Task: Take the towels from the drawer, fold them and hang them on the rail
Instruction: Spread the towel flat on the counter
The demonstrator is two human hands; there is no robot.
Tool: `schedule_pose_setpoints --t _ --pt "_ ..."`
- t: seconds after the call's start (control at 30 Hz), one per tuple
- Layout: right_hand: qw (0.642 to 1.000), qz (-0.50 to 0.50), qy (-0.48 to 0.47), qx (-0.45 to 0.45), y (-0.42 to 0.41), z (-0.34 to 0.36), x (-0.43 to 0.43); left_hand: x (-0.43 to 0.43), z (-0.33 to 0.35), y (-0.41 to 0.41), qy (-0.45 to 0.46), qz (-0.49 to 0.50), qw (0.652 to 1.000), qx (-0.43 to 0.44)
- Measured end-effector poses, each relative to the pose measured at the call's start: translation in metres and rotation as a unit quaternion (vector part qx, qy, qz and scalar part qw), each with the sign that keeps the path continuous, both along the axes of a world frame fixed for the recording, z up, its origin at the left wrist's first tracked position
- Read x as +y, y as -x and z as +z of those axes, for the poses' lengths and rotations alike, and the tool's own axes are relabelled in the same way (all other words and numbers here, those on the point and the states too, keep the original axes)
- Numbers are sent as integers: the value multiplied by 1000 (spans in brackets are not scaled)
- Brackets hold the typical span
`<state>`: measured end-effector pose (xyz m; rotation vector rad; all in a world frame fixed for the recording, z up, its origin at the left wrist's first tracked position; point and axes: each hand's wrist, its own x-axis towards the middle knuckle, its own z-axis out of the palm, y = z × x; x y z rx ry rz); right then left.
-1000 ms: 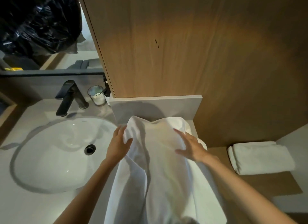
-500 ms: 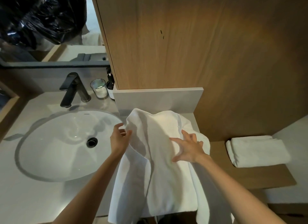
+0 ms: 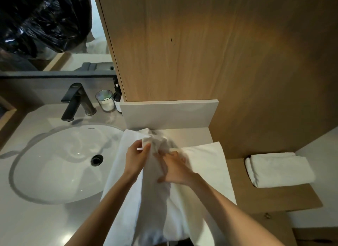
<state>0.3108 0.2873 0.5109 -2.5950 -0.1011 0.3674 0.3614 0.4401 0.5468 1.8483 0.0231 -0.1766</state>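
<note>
My left hand [image 3: 136,159] pinches bunched fold of white terry towel [image 3: 203,165]; right hand [image 3: 176,171] flat, pressing cloth beside.

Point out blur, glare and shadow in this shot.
Head view: right hand and bunched towel top motion-blurred; warm light pool on the wood panel; small glints in the sink; faucet throws a soft shadow on the counter.

1. The towel [image 3: 201,165] runs out at the bottom edge of the frame; its lower end is not seen.
2. On the right hand [image 3: 174,172] the fingers [image 3: 170,158] are blurred, so their grip is unclear.
3. The dark bottle [image 3: 117,97] stands half hidden behind the wooden panel [image 3: 201,53].
</note>
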Motion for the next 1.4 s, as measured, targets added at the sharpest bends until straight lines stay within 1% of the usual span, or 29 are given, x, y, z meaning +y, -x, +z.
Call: schedule_pose_setpoints --t 0.07,0.1,0.13,0.2,0.27,0.33,0.37,0.43,0.5,0.53,0.67,0.73,0.8,0.93,1.03,1.17,1.27,1.33,1.4 --pt "985 -70 -158 -13 -4 6 -10 0 -16 4 -4 14 999 30" --pt "975 -102 -194 -25 -4 9 -20 0 -24 6 -8 11 999 43" --pt "970 -124 -202 -50 -3 12 -31 -2 -31 8 -18 1 998 54" --pt "966 -148 -192 -90 0 17 -58 -5 -45 12 -50 -27 996 64" --pt "965 -183 -169 -86 6 21 -88 -9 -53 18 -89 -44 993 57" --pt "959 -251 -104 -81 11 21 -116 -12 -57 19 -103 -42 993 51" --pt "952 -292 -68 -65 14 18 -128 -13 -58 18 -103 -39 992 57" --pt "927 -374 -33 11 20 11 -143 -16 -57 16 -109 -40 991 65" --pt "900 -430 -35 64 24 -1 -150 -18 -55 13 -112 -43 990 68" --pt "890 -448 -38 70 26 -8 -152 -19 -54 11 -115 -44 990 71" --pt "865 -496 -73 8 31 -22 -147 -19 -54 7 -116 -47 988 85" --pt "860 -499 -106 -18 32 -16 -143 -19 -54 7 -102 -43 990 90" --pt "867 -477 -133 -55 32 -4 -140 -18 -53 9 -82 -35 991 96" --pt "858 -458 -177 -151 37 36 -129 -7 -48 12 15 29 990 135" --pt "862 -424 -189 -202 39 66 -115 -1 -30 12 62 56 990 118" --pt "878 -377 -189 -228 36 89 -92 -4 11 18 121 74 987 70" --pt "884 -356 -201 -227 34 99 -73 -11 38 27 133 62 988 42" --pt "884 -342 -212 -236 34 107 -57 -17 54 33 140 44 989 32" --pt "883 -330 -230 -242 36 116 -41 -24 62 39 130 4 991 23"
